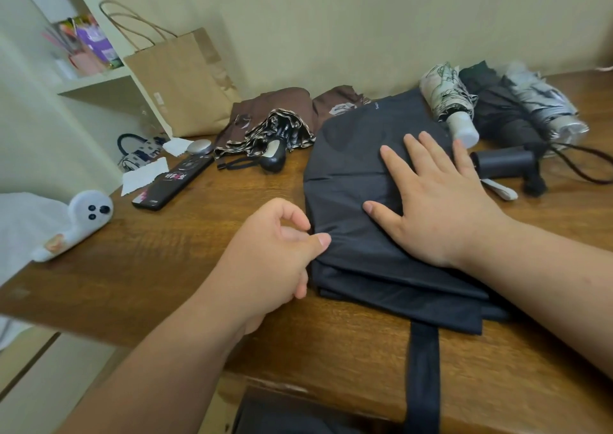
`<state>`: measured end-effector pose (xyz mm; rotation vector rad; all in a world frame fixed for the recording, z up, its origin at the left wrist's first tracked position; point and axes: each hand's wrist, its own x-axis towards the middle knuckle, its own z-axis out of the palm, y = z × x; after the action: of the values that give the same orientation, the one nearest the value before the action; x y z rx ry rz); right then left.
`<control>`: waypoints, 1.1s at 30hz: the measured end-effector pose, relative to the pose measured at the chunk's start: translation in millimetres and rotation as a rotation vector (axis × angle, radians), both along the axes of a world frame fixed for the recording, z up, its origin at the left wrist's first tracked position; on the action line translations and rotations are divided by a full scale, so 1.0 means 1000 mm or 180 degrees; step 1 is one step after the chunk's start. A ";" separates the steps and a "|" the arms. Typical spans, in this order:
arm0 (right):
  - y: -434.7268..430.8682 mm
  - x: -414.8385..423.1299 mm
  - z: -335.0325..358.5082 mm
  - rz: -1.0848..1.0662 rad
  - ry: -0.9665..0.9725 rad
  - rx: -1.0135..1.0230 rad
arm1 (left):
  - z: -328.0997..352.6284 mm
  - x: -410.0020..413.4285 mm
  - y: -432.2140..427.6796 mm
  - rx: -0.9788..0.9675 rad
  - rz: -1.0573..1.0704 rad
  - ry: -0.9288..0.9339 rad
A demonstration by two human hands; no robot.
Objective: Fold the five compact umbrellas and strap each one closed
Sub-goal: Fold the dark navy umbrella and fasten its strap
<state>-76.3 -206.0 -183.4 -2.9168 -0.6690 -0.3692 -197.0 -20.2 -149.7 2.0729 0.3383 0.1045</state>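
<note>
**Open wood at the left front, clutter along the wall**

Bare table point(159, 261) lay open between the white figurine point(83, 221) and the left hand point(275, 251), the widest way in from the near edge. The dark canopy point(358, 168) filled the middle, pressed flat under the right hand point(438, 201), the left pinching its edge. Its strap point(424, 367) hung over the front edge. A phone point(172, 181) and the frilled umbrella point(275, 135) blocked the left rear, before a paper bag point(185, 82). Three bundled umbrellas point(497, 112), a black handle point(504, 163) and a cord loop point(583, 165) crowded the right rear.
</note>
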 end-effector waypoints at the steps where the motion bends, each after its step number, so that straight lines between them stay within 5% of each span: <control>1: 0.000 0.000 0.000 -0.0003 -0.0004 0.0002 | 0.000 -0.001 0.000 0.0012 -0.0006 0.0007; 4: 0.000 0.000 0.000 -0.0001 0.0004 0.0019 | 0.003 -0.005 0.001 0.0326 -0.0077 0.0067; 11: 0.001 -0.002 0.001 0.0021 0.0032 0.0034 | 0.004 -0.014 -0.002 0.2293 -0.0484 -0.0106; 16: 0.000 -0.005 0.004 0.0094 0.0017 -0.0001 | 0.009 -0.002 0.004 0.3896 -0.1813 -0.0425; 20: 0.000 -0.015 0.009 0.0378 -0.0201 0.0005 | 0.005 0.000 0.014 0.3965 -0.2166 0.0386; 24: 0.004 -0.025 0.012 0.0455 0.0271 -0.0142 | 0.010 -0.004 0.028 0.3508 -0.2469 0.0621; 31: 0.001 -0.042 0.019 0.0398 0.0355 -0.0467 | -0.017 -0.008 0.052 0.3371 -0.2780 -0.0033; 33: 0.003 -0.046 0.020 0.0462 0.0421 -0.0490 | -0.024 -0.007 0.060 0.3775 -0.2891 -0.0127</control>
<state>-122.6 -203.2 -163.2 -2.9769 -0.9192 -0.1120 -203.8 39.5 -173.9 3.1483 -0.9362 -0.2728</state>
